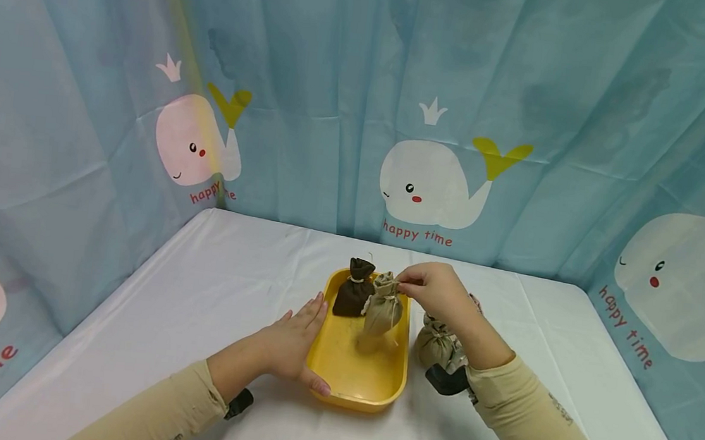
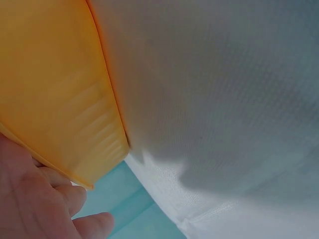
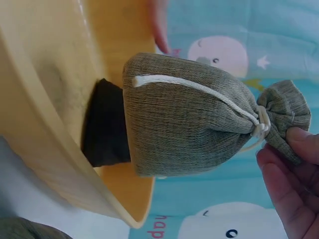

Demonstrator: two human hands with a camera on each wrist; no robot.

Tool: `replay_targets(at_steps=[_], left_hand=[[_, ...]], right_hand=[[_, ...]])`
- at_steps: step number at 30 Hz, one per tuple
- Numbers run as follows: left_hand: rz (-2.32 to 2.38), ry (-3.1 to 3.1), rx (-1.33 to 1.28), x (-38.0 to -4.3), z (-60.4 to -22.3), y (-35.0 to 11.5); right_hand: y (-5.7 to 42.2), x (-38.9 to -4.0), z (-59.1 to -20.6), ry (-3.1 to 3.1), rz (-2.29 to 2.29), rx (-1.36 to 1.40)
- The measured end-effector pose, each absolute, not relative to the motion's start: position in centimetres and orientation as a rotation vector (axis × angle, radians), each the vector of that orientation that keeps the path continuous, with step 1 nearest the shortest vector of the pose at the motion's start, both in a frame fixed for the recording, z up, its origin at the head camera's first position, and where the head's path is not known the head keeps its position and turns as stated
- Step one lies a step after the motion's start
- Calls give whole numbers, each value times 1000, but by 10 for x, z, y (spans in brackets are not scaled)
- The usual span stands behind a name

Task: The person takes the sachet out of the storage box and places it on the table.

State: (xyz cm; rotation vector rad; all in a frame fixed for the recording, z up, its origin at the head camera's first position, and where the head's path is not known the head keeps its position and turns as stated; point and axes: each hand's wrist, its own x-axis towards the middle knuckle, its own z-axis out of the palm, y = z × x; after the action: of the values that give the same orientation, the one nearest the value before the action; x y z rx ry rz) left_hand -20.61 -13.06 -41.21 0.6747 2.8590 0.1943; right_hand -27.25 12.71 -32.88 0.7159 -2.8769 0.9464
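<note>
A small beige-grey drawstring pouch (image 3: 184,119) with a white cord hangs from my right hand (image 1: 437,292), which pinches its gathered top. In the head view the pouch is over the far half of a yellow tray (image 1: 354,369). Inside that tray, at the far end, a dark brown drawstring pouch (image 1: 355,291) stands; the right wrist view shows only its dark lower part. My left hand (image 1: 296,338) rests along the tray's left rim with fingers extended and thumb at the near corner. Its fingertips show at the rim in the left wrist view.
Right of the tray, partly behind my right forearm, are another olive-beige pouch (image 1: 434,341) and some patterned cloth. A white cloth (image 1: 245,273) covers the table. Behind it hangs a blue curtain (image 1: 307,159) printed with whales.
</note>
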Motion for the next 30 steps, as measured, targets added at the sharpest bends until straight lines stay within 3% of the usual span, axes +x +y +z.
replay_targets(at_steps=[30], left_hand=[[198,2862,660,-206,-411,-130]], right_hand=[[184,-269,-290,-2760,998,491]])
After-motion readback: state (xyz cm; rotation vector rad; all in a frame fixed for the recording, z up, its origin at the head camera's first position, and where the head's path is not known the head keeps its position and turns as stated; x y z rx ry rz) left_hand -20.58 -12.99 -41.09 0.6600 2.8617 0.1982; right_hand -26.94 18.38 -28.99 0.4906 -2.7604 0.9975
